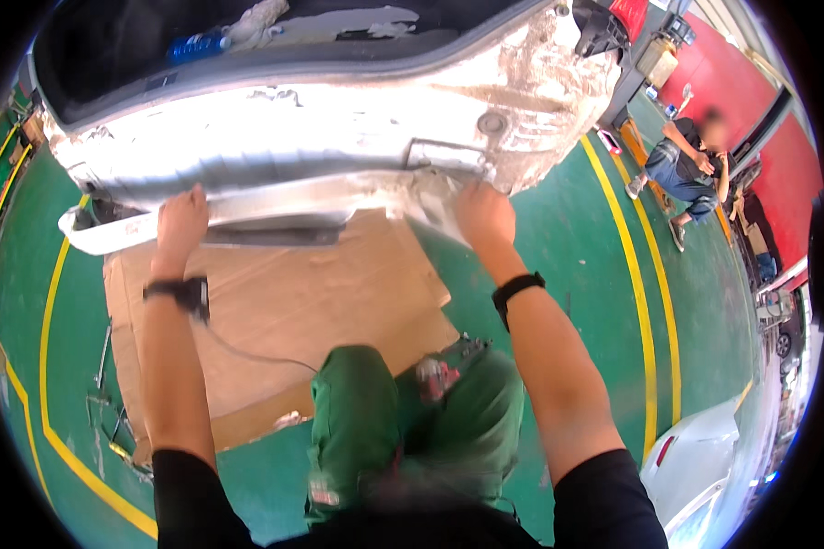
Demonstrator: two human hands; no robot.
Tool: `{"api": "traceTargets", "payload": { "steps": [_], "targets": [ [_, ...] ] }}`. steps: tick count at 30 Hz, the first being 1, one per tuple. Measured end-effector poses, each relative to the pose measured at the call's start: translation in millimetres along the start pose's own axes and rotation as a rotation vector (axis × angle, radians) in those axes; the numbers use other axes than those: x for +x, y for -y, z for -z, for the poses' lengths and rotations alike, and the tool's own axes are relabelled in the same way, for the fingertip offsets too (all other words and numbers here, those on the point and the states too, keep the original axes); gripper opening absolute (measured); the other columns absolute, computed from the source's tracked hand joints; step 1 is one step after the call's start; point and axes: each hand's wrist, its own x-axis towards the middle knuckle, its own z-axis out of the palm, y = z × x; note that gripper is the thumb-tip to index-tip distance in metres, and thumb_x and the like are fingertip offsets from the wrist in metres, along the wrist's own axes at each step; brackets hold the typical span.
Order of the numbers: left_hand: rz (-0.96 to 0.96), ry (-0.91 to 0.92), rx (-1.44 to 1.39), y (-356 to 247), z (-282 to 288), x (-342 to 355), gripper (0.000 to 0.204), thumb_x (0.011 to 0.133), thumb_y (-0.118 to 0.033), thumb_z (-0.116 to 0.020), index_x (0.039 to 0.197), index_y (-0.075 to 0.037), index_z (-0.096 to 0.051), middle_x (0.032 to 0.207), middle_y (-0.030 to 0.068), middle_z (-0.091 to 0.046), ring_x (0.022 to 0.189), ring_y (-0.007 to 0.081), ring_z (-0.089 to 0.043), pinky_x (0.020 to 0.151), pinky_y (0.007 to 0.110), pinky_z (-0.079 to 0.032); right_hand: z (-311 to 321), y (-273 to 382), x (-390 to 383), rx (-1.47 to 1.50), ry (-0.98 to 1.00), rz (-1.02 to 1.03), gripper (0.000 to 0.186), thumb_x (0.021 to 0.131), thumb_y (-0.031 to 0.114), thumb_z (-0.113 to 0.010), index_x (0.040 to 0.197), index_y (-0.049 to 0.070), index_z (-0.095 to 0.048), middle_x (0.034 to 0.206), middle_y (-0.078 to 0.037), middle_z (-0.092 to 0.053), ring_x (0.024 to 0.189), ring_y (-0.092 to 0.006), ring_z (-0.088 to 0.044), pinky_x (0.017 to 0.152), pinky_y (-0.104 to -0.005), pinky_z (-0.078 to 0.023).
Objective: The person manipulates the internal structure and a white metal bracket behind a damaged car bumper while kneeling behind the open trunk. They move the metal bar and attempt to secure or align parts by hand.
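Observation:
My left hand [182,224] is closed on a long pale metal bar [298,194] with a curled left end, at the lower edge of the silver rear body of a car [339,123]. My right hand [487,213] is closed around the bar's right section, where its shape is partly hidden by my fingers. A dark grey strip [275,236] shows just under the bar. Beneath it lies a brown cardboard sheet [265,302], with a thin grey cable crossing it from near my left wrist.
A red power tool [435,375] lies by my knees. Other tools [103,352] lie left of the cardboard. A white body panel [687,457] is at lower right. A co-worker [691,169] sits by the red wall at right. Yellow lines mark the green floor.

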Motion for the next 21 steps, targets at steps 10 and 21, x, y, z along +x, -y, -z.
{"api": "traceTargets", "payload": {
  "steps": [10,21],
  "targets": [
    [0.051,-0.107,0.002,9.3,-7.5,2.2,0.042,0.100,-0.020,-0.047,0.067,0.002,-0.061,0.077,0.0240,-0.065,0.081,0.0440,-0.060,0.081,0.054,-0.043,1.7,13.4,-20.7,-0.022,-0.070,0.014,0.038,0.102,0.028,-0.048,0.079,0.001,-0.062,0.081,-0.025,-0.070,0.074,-0.0461,-0.068,0.069,-0.0544,-0.055],
    [-0.088,-0.472,-0.019,11.1,-33.8,4.4,0.034,0.097,-0.016,-0.050,0.065,-0.006,-0.053,0.068,0.0107,-0.056,0.071,0.0325,-0.054,0.072,0.045,-0.039,-4.4,5.4,-15.5,0.015,-0.124,0.082,0.039,0.103,0.028,-0.048,0.077,0.001,-0.059,0.074,-0.025,-0.066,0.068,-0.0463,-0.064,0.064,-0.0553,-0.051]
  ]
}}
